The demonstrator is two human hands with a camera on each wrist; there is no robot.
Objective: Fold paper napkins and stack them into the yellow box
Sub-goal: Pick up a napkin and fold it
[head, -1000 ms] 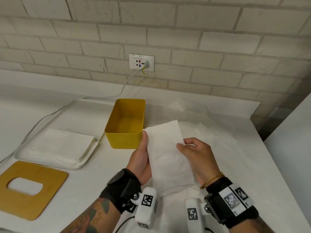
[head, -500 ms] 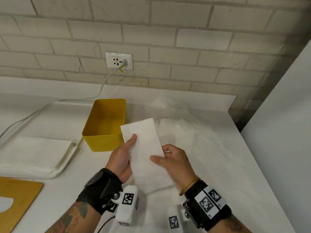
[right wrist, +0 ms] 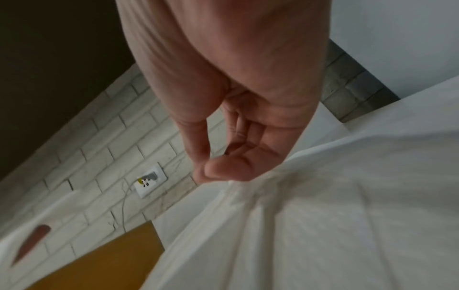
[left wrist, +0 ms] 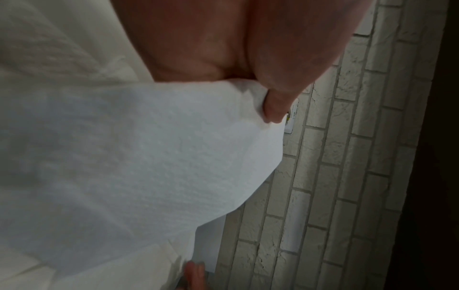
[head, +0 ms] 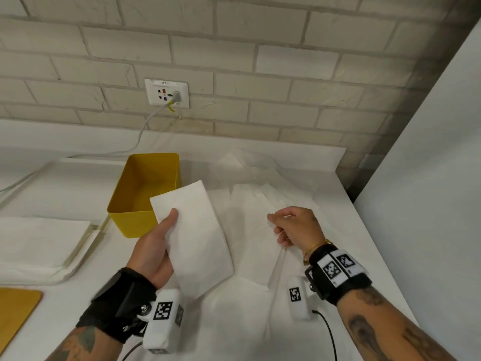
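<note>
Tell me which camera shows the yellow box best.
The head view: the yellow box shows whole, open and empty, behind the folded napkin. The right wrist view catches only a blurred yellow patch; the left wrist view shows none of it.

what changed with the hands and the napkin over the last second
The right hand let go of the folded napkin and moved away to the right, where its fingers now pinch a loose napkin from the pile. The left hand still holds the folded napkin alone, beside the yellow box, which stays empty.
</note>
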